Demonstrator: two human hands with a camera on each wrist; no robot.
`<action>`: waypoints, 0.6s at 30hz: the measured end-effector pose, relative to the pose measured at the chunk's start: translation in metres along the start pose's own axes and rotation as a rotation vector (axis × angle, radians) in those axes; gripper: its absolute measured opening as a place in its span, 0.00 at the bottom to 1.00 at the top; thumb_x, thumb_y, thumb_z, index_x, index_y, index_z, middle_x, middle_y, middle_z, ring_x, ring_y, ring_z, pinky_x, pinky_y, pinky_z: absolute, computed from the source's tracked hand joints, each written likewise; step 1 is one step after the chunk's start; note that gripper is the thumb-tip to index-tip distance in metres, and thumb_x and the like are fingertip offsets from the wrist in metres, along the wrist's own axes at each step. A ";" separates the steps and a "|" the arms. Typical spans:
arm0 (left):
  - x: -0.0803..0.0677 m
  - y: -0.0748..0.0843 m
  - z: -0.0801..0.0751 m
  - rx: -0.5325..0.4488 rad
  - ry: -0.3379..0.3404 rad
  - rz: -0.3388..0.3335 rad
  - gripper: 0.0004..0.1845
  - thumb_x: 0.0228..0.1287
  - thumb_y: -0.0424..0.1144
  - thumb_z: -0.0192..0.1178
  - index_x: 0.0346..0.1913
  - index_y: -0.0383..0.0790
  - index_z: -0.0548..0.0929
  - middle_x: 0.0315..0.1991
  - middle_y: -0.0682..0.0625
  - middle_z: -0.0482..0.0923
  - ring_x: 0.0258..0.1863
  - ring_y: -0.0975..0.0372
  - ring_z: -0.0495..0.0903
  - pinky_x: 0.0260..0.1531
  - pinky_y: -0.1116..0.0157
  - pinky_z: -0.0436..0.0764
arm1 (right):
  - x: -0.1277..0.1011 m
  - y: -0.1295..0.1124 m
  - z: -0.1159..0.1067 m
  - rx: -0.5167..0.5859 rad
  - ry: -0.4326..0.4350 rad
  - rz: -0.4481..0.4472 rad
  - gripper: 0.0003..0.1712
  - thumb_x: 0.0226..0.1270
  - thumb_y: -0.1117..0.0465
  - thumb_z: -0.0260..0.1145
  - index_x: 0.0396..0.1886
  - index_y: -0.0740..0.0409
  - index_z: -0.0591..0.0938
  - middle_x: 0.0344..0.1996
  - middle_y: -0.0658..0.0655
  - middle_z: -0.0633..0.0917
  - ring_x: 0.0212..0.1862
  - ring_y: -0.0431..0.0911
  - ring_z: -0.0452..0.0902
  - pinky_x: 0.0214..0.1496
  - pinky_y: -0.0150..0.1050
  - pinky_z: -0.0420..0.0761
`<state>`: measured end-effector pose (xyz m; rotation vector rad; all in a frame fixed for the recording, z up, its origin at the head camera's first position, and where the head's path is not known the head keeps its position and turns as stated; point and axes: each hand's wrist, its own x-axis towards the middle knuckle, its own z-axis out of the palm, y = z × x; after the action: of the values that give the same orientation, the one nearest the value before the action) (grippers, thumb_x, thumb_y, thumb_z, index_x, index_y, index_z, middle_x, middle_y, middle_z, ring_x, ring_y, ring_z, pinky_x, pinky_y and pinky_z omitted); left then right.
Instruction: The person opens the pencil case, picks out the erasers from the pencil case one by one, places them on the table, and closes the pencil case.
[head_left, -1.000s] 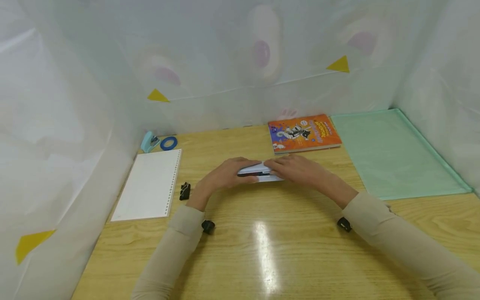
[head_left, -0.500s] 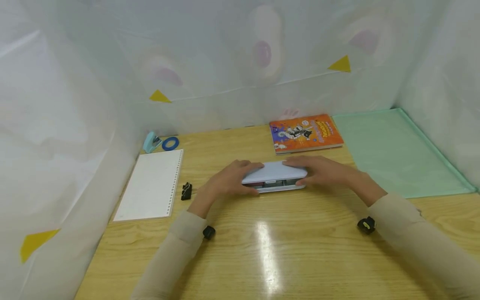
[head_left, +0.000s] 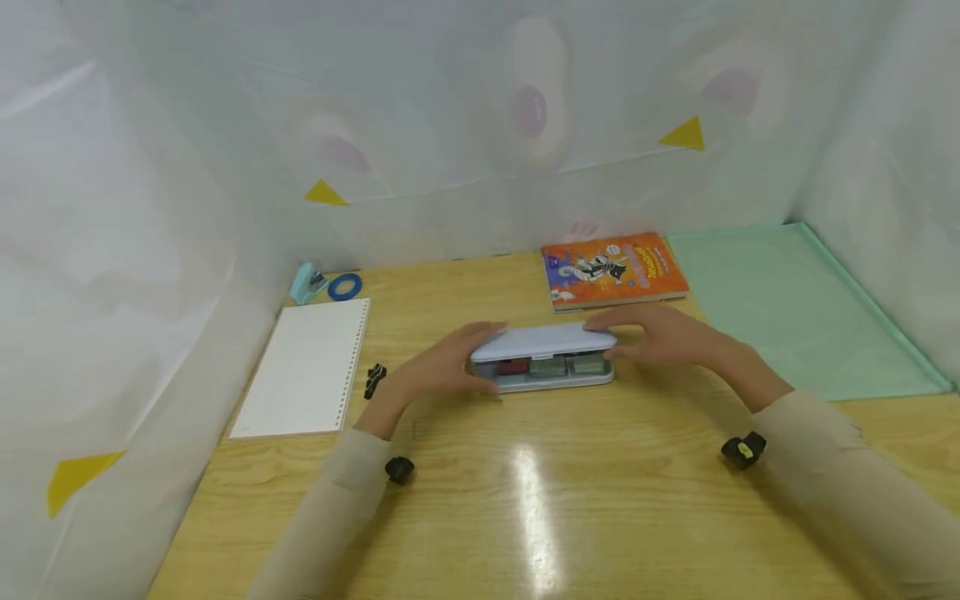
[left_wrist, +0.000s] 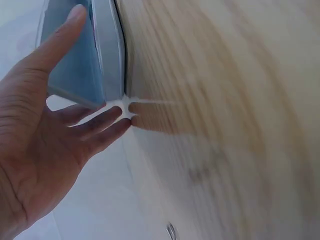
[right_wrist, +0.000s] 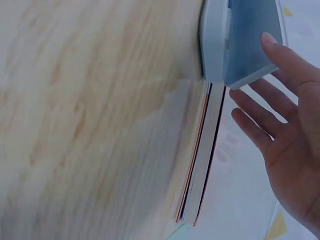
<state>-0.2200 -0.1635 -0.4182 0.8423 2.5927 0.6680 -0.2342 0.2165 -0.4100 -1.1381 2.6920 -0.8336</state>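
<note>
A pale blue-white pencil case lies on the wooden table, its lid partly raised at the front. Through the gap show a red item and pale greenish blocks in compartments. My left hand holds the left end, thumb low at the front and fingers behind. With thumb and index finger, my right hand grips the lid's right corner. Both wrist views show each thumb over the lid, the other fingers extended past its end. The case's back is hidden.
Behind the case lies an orange book, beside a green translucent mat at right. At left are a white spiral-punched notebook, a black binder clip, a blue tape roll and a light blue stapler-like item.
The pencil case has come down and toward me, and its lid gap has widened, showing more inside. My right hand has shifted right to the lid's corner.
</note>
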 end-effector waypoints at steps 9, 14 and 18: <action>-0.023 -0.019 -0.008 -0.256 0.141 -0.093 0.29 0.68 0.44 0.71 0.60 0.34 0.68 0.60 0.39 0.79 0.60 0.48 0.80 0.61 0.50 0.78 | 0.005 0.006 -0.013 0.074 0.172 0.137 0.16 0.75 0.56 0.69 0.57 0.57 0.88 0.47 0.58 0.90 0.50 0.56 0.87 0.52 0.57 0.83; -0.016 -0.018 -0.004 -0.179 0.092 -0.025 0.32 0.65 0.47 0.74 0.65 0.37 0.73 0.60 0.43 0.79 0.59 0.52 0.80 0.61 0.53 0.78 | 0.018 0.015 -0.008 0.132 0.204 0.177 0.13 0.79 0.54 0.64 0.50 0.56 0.89 0.41 0.56 0.91 0.45 0.54 0.88 0.47 0.50 0.84; -0.009 -0.017 -0.001 -0.109 0.039 -0.037 0.39 0.64 0.52 0.74 0.73 0.45 0.70 0.61 0.44 0.75 0.58 0.54 0.77 0.60 0.54 0.77 | 0.030 0.022 0.000 0.195 0.226 0.208 0.13 0.79 0.55 0.65 0.47 0.59 0.89 0.36 0.58 0.91 0.39 0.53 0.88 0.40 0.40 0.84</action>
<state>-0.2216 -0.1815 -0.4250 0.7529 2.5735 0.8143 -0.2695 0.2080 -0.4181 -0.7489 2.7624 -1.2195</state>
